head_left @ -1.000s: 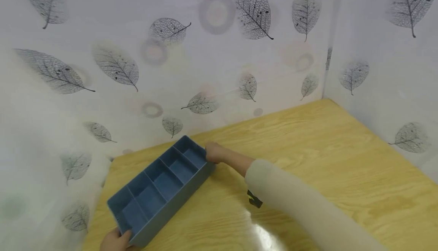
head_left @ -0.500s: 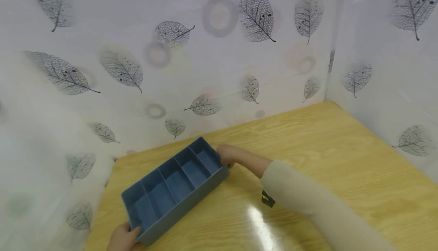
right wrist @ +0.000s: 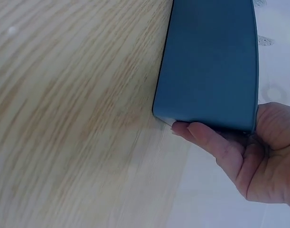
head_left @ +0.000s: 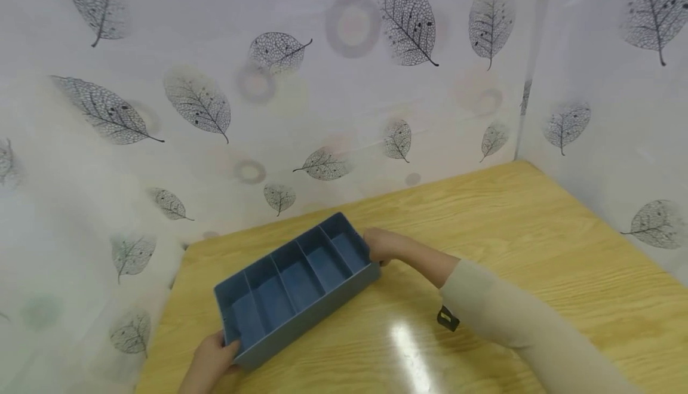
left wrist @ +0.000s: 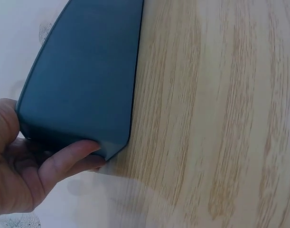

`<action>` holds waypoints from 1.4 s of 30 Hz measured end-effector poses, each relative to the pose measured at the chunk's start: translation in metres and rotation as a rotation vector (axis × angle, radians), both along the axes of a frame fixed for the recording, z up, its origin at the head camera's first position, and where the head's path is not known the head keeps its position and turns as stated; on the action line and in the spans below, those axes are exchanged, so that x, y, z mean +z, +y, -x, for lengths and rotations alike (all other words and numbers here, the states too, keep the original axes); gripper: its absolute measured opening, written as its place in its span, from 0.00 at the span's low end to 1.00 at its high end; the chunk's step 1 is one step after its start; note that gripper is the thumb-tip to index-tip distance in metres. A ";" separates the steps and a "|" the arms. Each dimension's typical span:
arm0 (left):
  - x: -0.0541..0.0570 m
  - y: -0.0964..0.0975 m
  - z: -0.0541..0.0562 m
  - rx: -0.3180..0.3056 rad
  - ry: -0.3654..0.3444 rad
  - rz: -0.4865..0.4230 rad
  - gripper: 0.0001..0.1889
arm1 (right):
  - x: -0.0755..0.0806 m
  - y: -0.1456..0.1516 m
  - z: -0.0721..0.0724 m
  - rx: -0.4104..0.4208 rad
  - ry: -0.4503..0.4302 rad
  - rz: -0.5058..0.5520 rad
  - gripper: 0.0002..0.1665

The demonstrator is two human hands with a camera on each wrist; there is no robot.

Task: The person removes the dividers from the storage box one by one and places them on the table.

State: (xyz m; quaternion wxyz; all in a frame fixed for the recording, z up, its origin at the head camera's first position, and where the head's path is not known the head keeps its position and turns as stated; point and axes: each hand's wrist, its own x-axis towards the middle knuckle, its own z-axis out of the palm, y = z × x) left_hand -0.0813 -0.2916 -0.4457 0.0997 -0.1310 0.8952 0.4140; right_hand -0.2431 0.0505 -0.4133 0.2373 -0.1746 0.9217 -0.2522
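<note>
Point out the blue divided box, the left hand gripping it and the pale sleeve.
Blue divided box (head_left: pixel 300 282): head view, floor of the middle compartment.
Left hand (head_left: pixel 212 355): head view, back of the hand.
Pale sleeve (head_left: pixel 518 319): head view, about midway along its visible length.

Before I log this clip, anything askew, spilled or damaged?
Nothing looks spilled or damaged. Only the blue tray is askew to the back edge of the table; the left hand and right hand grip its ends.
</note>
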 end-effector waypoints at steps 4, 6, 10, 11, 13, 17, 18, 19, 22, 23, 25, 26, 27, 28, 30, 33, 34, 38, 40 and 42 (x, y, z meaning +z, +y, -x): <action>0.002 0.008 0.004 -0.009 -0.026 -0.005 0.25 | 0.001 0.008 -0.003 -0.036 0.006 -0.012 0.14; 0.003 0.012 0.006 -0.022 -0.031 0.015 0.25 | 0.001 0.012 -0.005 -0.061 -0.001 -0.013 0.14; 0.005 0.020 0.007 -0.045 -0.021 0.030 0.24 | 0.001 0.020 -0.010 -0.071 0.011 -0.023 0.15; 0.005 0.021 0.007 -0.044 -0.014 0.029 0.24 | 0.001 0.022 -0.012 -0.073 0.012 -0.018 0.15; 0.005 0.024 0.008 -0.047 0.003 0.018 0.22 | 0.000 0.029 -0.015 -0.071 0.019 -0.009 0.14; 0.003 0.030 0.012 -0.061 0.017 0.019 0.21 | -0.001 0.043 -0.024 -0.082 0.027 -0.003 0.13; 0.003 0.032 0.014 -0.070 0.019 0.019 0.21 | -0.002 0.047 -0.027 -0.084 0.037 -0.007 0.12; 0.003 0.033 0.015 -0.078 0.022 0.017 0.21 | -0.002 0.050 -0.029 -0.089 0.044 -0.018 0.13; 0.002 0.039 0.018 -0.093 0.017 0.006 0.20 | -0.002 0.058 -0.036 -0.103 0.057 -0.014 0.12; 0.002 0.040 0.018 -0.097 0.014 -0.003 0.19 | -0.002 0.061 -0.038 -0.103 0.061 -0.017 0.12; 0.002 0.044 0.019 -0.109 0.003 -0.009 0.19 | -0.002 0.066 -0.041 -0.113 0.053 -0.009 0.12; 0.002 0.046 0.020 -0.117 -0.006 -0.007 0.19 | -0.002 0.068 -0.043 -0.114 0.054 -0.003 0.12; 0.002 0.048 0.021 -0.124 -0.014 0.000 0.20 | -0.001 0.071 -0.045 -0.116 0.056 0.006 0.12; 0.002 0.049 0.022 -0.128 -0.017 0.004 0.19 | -0.002 0.073 -0.045 -0.113 0.063 -0.003 0.11; 0.003 0.053 0.024 -0.143 -0.019 0.008 0.19 | -0.002 0.079 -0.048 -0.119 0.065 0.006 0.11; 0.004 0.059 0.026 -0.158 -0.018 0.002 0.19 | -0.003 0.087 -0.052 -0.122 0.066 0.017 0.12; 0.004 0.060 0.027 -0.162 -0.019 -0.006 0.19 | -0.003 0.089 -0.054 -0.123 0.061 0.020 0.13; 0.005 0.064 0.028 -0.171 -0.020 -0.014 0.20 | -0.002 0.097 -0.060 -0.133 0.027 0.022 0.13; 0.005 0.067 0.029 -0.181 -0.018 -0.004 0.20 | -0.002 0.100 -0.063 -0.138 0.023 0.008 0.12; 0.006 0.069 0.030 -0.190 -0.001 0.007 0.18 | -0.001 0.103 -0.066 -0.148 0.027 -0.002 0.11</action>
